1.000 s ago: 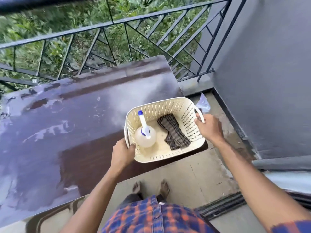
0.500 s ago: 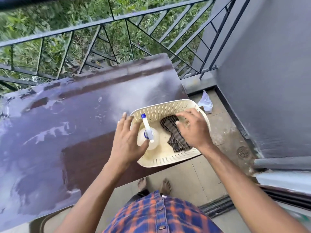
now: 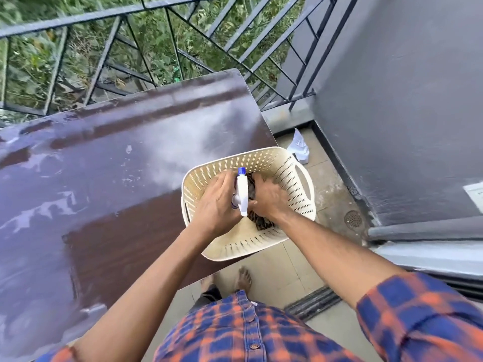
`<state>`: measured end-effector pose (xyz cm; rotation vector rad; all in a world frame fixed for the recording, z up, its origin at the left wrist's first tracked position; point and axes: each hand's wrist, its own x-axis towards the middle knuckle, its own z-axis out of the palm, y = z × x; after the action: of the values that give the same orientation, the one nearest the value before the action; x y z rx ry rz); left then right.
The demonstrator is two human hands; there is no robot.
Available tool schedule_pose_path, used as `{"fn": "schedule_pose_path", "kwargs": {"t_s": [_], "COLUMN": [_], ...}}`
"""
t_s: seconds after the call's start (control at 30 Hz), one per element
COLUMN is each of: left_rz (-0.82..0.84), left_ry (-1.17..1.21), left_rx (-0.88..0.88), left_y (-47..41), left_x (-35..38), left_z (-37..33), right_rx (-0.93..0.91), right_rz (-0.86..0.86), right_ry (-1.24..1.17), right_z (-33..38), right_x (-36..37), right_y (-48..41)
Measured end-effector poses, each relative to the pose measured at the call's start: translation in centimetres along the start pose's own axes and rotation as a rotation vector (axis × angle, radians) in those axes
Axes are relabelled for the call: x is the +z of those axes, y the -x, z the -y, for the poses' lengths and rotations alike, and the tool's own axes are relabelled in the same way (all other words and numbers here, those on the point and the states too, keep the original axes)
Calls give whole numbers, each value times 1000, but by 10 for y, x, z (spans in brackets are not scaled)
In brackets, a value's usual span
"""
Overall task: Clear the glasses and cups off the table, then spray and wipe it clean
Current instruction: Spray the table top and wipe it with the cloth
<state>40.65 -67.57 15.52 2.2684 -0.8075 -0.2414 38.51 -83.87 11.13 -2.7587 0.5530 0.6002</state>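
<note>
A cream perforated basket (image 3: 287, 173) sits on the right end of the dark brown table (image 3: 104, 178), partly past its edge. Both my hands are inside it. My left hand (image 3: 218, 202) grips the spray bottle (image 3: 241, 192), whose white trigger head with a blue nozzle sticks up between my hands; the bottle's body is hidden under that hand. My right hand (image 3: 269, 198) closes on the dark checked cloth (image 3: 262, 223), which shows below my wrist.
The tabletop is glossy with pale streaks and smears. A black metal railing (image 3: 156, 48) runs behind the table. A grey wall (image 3: 405, 100) stands close on the right. On the floor lie a white bag (image 3: 299, 147), a drain (image 3: 352, 218) and a door track.
My hands left the basket's handles and went inside it. My left hand has taken hold of the spray bottle and my right hand has closed on the cloth.
</note>
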Motion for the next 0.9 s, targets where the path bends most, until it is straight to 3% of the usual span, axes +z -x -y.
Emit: {"fn": "schedule_pose_path", "kwargs": {"t_s": [0.17,0.3,0.4,0.53,0.77,0.9], "left_rz": [-1,-124,-224,-330,-544,-692], "left_ry": [116,237,373,479,730,768], "left_rx": [-108,-187,-315,-360,-344,-321], "left_y": [-10,-18,-21,-20,-22,-12], "left_x": [12,13,7,-16,-81,-122], "left_z": [-8,-8,-3,-21,-44,-36], "right_rx": [-45,-38,27,96,-78,-198], "right_rz": [-108,-86,-19,0,-84,-131], "right_ry": [-20,-54,-200,-392,-730,-807], "right_z": [1,-1,-6,-16,-22,-4], "right_x": [5,-7,-16,-36,-81,-97], "right_y": [-2,-1,1,1,9,18]}}
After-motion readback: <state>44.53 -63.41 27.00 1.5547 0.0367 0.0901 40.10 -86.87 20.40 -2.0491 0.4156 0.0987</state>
